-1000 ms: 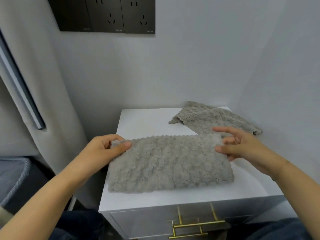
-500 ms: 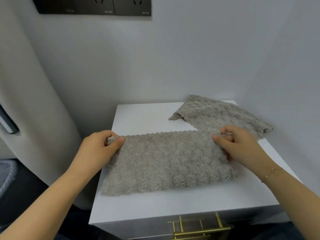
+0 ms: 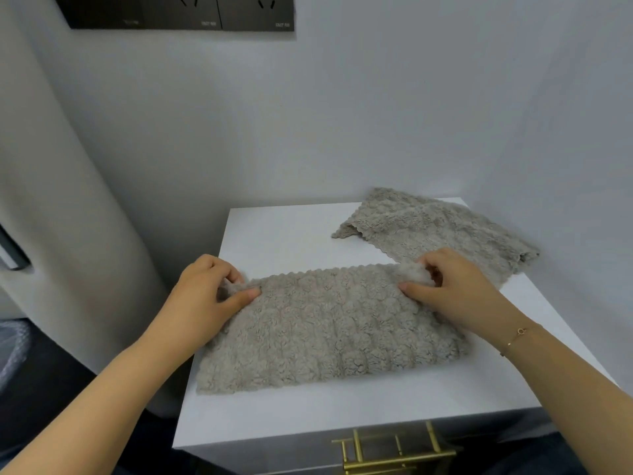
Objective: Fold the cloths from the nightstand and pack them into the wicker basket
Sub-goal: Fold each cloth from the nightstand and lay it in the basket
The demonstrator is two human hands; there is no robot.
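Note:
A fluffy beige-grey cloth [image 3: 329, 327] lies folded lengthwise across the front of the white nightstand [image 3: 281, 231]. My left hand [image 3: 202, 296] pinches its far left corner between thumb and fingers. At the far right corner, my right hand [image 3: 452, 289] pinches the cloth's edge the same way. A second cloth [image 3: 438, 231] of the same kind lies crumpled at the back right of the nightstand, untouched. No wicker basket is in view.
Walls close in behind and to the right of the nightstand. A pale curtain [image 3: 51, 200] hangs at the left. Dark wall sockets [image 3: 212, 12] sit high on the back wall. Brass drawer handles [image 3: 394, 454] show below the front edge.
My right hand went from open fingers to pinching the cloth's far right corner. Both hands now grip the far corners more tightly. The view has tilted down and shifted.

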